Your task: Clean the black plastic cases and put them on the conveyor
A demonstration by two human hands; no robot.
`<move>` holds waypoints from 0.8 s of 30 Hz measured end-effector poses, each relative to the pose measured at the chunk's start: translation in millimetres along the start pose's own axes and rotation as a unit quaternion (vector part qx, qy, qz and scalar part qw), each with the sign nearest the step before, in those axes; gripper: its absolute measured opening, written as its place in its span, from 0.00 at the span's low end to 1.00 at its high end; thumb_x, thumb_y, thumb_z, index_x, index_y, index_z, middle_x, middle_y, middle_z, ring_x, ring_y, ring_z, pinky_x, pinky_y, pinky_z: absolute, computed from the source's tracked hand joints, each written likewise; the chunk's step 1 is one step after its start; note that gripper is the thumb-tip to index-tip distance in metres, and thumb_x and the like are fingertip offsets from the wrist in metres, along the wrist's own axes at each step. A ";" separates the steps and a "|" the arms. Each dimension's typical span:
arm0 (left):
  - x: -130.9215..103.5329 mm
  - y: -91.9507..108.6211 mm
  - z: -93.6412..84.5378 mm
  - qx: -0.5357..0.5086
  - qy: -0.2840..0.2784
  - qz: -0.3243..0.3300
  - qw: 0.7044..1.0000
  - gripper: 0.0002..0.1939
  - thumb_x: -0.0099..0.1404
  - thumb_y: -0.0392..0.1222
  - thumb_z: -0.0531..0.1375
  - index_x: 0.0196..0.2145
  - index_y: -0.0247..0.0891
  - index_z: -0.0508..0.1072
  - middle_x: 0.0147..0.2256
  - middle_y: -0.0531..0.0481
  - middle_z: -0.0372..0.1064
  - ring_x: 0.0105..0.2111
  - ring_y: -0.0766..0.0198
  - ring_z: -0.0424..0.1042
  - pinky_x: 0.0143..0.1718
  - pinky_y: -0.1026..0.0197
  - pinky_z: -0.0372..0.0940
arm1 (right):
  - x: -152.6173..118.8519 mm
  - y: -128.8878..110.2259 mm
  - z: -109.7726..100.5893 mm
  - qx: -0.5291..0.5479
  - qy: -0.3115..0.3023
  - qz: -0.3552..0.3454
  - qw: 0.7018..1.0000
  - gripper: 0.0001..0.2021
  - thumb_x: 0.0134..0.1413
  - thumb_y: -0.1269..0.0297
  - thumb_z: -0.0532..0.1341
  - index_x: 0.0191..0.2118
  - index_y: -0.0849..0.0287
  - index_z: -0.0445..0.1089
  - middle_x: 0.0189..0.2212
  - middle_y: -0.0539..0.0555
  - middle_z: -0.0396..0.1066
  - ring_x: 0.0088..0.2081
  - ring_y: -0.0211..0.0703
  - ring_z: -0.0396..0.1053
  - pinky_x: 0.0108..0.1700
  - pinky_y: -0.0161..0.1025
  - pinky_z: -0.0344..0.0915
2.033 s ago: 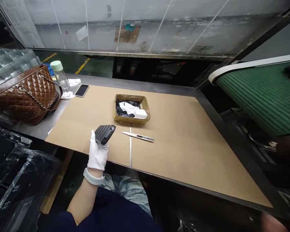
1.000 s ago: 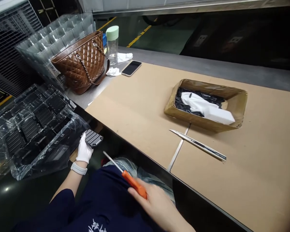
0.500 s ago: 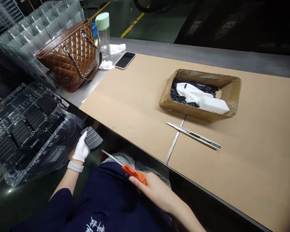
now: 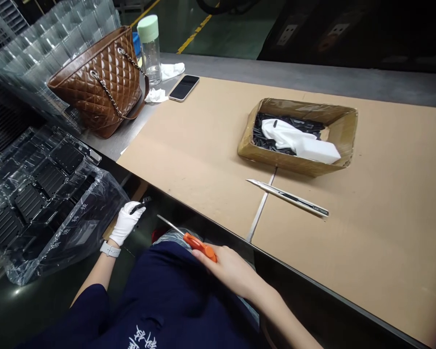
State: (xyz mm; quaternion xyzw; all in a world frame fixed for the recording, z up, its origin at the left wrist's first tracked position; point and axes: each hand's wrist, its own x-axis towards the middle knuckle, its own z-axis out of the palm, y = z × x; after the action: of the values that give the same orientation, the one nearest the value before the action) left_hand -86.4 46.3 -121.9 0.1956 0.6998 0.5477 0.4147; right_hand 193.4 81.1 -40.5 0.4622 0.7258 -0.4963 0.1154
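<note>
My left hand (image 4: 125,224), in a white glove, grips a black plastic part (image 4: 141,204) seen nearly edge-on, beside the table's front edge. Bare, my right hand (image 4: 221,264) is closed round the orange handle of a screwdriver (image 4: 199,246); its metal shaft points up and left toward the left hand without touching the part. At the far left, ribbed black parts (image 4: 29,202) lie in a clear tray with a plastic bag (image 4: 76,228) around it. A slim cutter knife (image 4: 288,198) rests on the cardboard-covered table (image 4: 203,145).
An open cardboard box (image 4: 298,167) holds small black pieces, a white glove and a white block (image 4: 319,150). Toward the back left are a brown quilted bag (image 4: 101,82), a green-capped bottle (image 4: 150,51), crumpled tissues (image 4: 156,95), a phone (image 4: 184,87) and stacked clear trays (image 4: 61,34).
The black part in my left hand has turned from showing its broad ribbed face to nearly edge-on. My left hand is slightly lower. The right hand still holds the screwdriver.
</note>
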 end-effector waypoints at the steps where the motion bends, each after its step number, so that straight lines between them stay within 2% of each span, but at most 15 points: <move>1: 0.0 1.3 0.5 0.006 -0.009 0.011 1.000 0.12 0.45 0.24 0.67 0.24 0.40 0.75 0.32 0.50 0.74 0.46 0.60 0.71 0.54 0.64 0.60 | -0.3 -2.4 -2.5 0.006 -0.005 -0.004 1.000 0.28 0.57 0.39 0.44 0.24 0.58 0.65 0.22 0.53 0.68 0.25 0.42 0.63 0.28 0.36 0.52; 6: -2.0 5.0 3.4 0.019 -0.028 0.044 0.998 0.15 0.42 0.21 0.67 0.22 0.41 0.75 0.34 0.51 0.74 0.49 0.62 0.69 0.58 0.64 0.55 | 1.5 -17.4 -7.5 0.018 -0.006 -0.028 0.999 0.25 0.57 0.41 0.46 0.30 0.55 0.71 0.23 0.52 0.69 0.27 0.44 0.65 0.29 0.36 0.54; 10: -5.6 7.5 0.0 0.014 -0.023 0.027 0.999 0.14 0.45 0.24 0.67 0.28 0.39 0.77 0.37 0.50 0.74 0.47 0.62 0.69 0.59 0.61 0.54 | 7.1 -19.2 -9.0 0.032 0.008 -0.017 0.999 0.26 0.57 0.41 0.47 0.27 0.56 0.69 0.24 0.53 0.71 0.28 0.46 0.68 0.31 0.36 0.57; 12: -7.3 10.5 -3.8 0.006 -0.025 0.006 1.000 0.14 0.47 0.25 0.66 0.32 0.39 0.77 0.37 0.50 0.75 0.45 0.61 0.71 0.58 0.59 0.55 | 9.7 -15.6 -11.3 0.059 -0.006 0.000 0.998 0.27 0.56 0.40 0.47 0.23 0.58 0.66 0.22 0.54 0.71 0.28 0.46 0.69 0.31 0.37 0.59; 16: -9.1 15.1 -11.6 -0.027 -0.043 -0.036 0.998 0.12 0.49 0.26 0.65 0.33 0.35 0.77 0.37 0.47 0.76 0.43 0.62 0.72 0.54 0.65 0.58 | 13.6 -3.5 -14.7 0.154 -0.048 0.008 0.987 0.30 0.54 0.36 0.47 0.18 0.59 0.62 0.19 0.54 0.70 0.24 0.43 0.69 0.33 0.38 0.63; 21: -8.1 8.3 -17.7 -0.096 -0.062 -0.082 0.990 0.10 0.50 0.26 0.66 0.31 0.34 0.75 0.30 0.50 0.75 0.34 0.66 0.73 0.45 0.70 0.63 | 15.8 11.0 -14.0 0.224 -0.093 -0.026 0.970 0.31 0.54 0.36 0.47 0.22 0.61 0.67 0.17 0.51 0.69 0.23 0.40 0.68 0.37 0.39 0.65; 24: -7.0 1.8 -17.6 -0.154 -0.068 -0.119 0.978 0.04 0.57 0.36 0.64 0.32 0.35 0.74 0.21 0.55 0.70 0.22 0.70 0.70 0.35 0.67 0.66 | 14.1 15.1 -13.9 0.250 -0.129 -0.062 0.958 0.32 0.57 0.38 0.45 0.24 0.60 0.70 0.15 0.50 0.67 0.26 0.40 0.70 0.46 0.41 0.65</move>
State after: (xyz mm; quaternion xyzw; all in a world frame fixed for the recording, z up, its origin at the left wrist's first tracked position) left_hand -96.6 31.1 -116.7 0.0813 0.5951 0.5810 0.5492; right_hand 201.6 101.7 -51.9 0.3625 0.5848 -0.7234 0.0577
